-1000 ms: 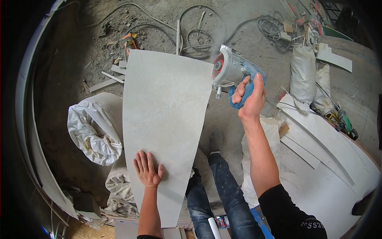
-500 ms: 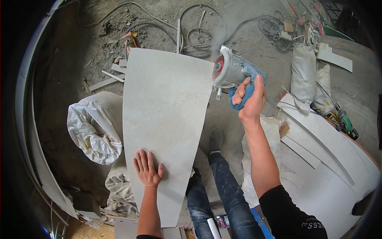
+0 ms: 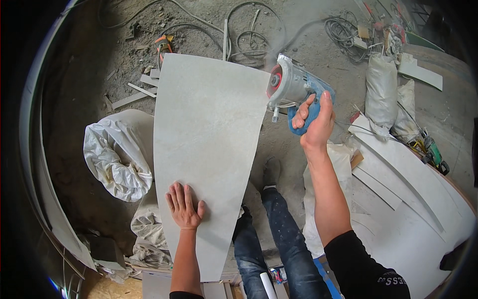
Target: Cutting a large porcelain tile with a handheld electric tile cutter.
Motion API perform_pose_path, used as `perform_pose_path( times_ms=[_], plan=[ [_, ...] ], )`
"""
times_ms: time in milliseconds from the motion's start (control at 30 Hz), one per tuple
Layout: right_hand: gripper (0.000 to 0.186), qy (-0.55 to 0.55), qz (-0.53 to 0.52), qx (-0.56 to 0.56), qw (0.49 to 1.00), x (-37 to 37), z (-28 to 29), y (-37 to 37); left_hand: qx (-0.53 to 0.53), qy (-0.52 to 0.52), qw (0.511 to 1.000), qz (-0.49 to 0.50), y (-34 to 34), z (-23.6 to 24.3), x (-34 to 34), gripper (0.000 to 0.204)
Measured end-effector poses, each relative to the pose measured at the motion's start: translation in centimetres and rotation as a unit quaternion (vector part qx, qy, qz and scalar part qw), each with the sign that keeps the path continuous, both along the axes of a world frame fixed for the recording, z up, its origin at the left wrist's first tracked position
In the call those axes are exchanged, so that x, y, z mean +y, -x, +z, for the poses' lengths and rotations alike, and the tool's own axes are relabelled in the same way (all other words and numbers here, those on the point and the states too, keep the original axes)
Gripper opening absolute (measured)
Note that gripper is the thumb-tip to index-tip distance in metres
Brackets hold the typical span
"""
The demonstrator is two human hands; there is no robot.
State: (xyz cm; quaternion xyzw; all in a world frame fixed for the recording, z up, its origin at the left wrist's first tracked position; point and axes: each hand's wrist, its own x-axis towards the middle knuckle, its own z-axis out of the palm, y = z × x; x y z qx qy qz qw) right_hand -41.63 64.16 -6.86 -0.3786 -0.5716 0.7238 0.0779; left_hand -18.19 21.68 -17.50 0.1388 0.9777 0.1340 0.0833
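Observation:
A large pale grey tile slab (image 3: 209, 129) stretches away from me, its right edge running up to the saw. My left hand (image 3: 184, 207) presses flat on its near left part, fingers a little spread and holding nothing. In my right hand (image 3: 317, 122) is a blue and silver hand-held tile saw (image 3: 298, 83), gripped round its handle. Its red-centred disc (image 3: 275, 81) sits at the slab's far right corner, where the blade's lower part is hidden. Pale dust hangs beyond the saw.
A rolled white sack (image 3: 117, 154) stands left of the slab. Cables (image 3: 343, 37) lie coiled on the dusty floor, near an orange tool (image 3: 163, 44). At right are upright white bags (image 3: 381, 92), cut slab pieces (image 3: 398, 164) and a green power tool (image 3: 434, 150).
The slab's far edge shows slightly higher and further right in the picture, and the saw a touch further right with it. Both hands keep their hold.

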Motion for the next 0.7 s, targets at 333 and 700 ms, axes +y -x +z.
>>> perform_pose_path(
  times_ms=[333, 700],
  plan=[
    [0.051, -0.007, 0.006, 0.002, 1.000, -0.2, 0.0, -0.6, 0.000, 0.005, 1.000, 0.000, 0.0, 0.0, -0.1, 0.075],
    [0.051, 0.009, -0.019, 0.013, 1.000, -0.4, -0.3, -1.0, 0.007, 0.000, 1.000, 0.003, 0.1, 0.1, 0.2, 0.074]
  ],
)
